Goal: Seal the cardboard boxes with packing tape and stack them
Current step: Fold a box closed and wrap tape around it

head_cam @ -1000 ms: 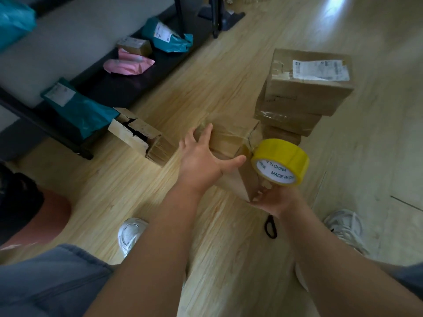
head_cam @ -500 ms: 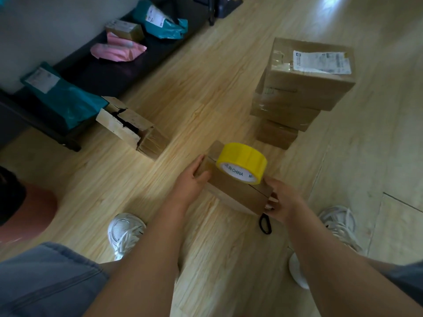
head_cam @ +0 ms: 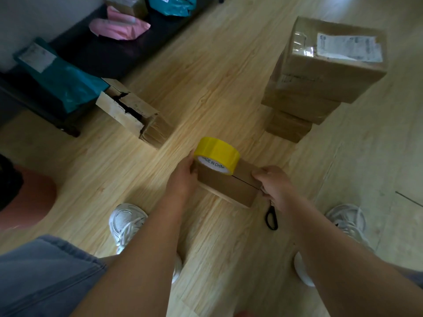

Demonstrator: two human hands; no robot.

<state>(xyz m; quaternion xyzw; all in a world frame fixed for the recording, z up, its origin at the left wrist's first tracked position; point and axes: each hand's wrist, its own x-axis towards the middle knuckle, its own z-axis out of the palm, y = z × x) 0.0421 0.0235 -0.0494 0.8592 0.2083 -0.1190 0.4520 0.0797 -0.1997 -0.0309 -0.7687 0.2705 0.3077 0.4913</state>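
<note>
Currently, entries are running from nine o'clock across to three.

- Teal mailer point(head_cam: 57, 74): is lying at ten o'clock on the dark low shelf point(head_cam: 96, 53). It is taking no part in this step.
- Torn box point(head_cam: 135, 115): is lying open-topped on the floor at eleven o'clock of the hands, well apart from them. By judgement it is awaiting its own sealing.
- Left hand point(head_cam: 183, 177): is gripping the left end of the small box, fingers curled round the edge, fingertips just beside the roll.
- Tape roll point(head_cam: 217, 156): yellow, is standing on edge atop the small box at its left end.
- Small box point(head_cam: 226, 186): is sitting at twelve o'clock of the person, between both hands. A dark flap seam is running across its upper face toward three o'clock and looks untaped. Whether the box is resting on the floor cannot be told.
- Right hand point(head_cam: 272, 184): is clamping the right end, fingers curled over the top edge. Whether it is also pinching a tape end cannot be told.
- Scissors point(head_cam: 271, 218): are lying at five o'clock of the box, near the right hand.
- Stack point(head_cam: 320, 76): sealed boxes are standing at one o'clock, labelled box uppermost.

Handling note, by judgement: the flaps are wanting firm pressing shut, with tape drawn straight along the seam, overlapping both ends, before cutting.
</note>
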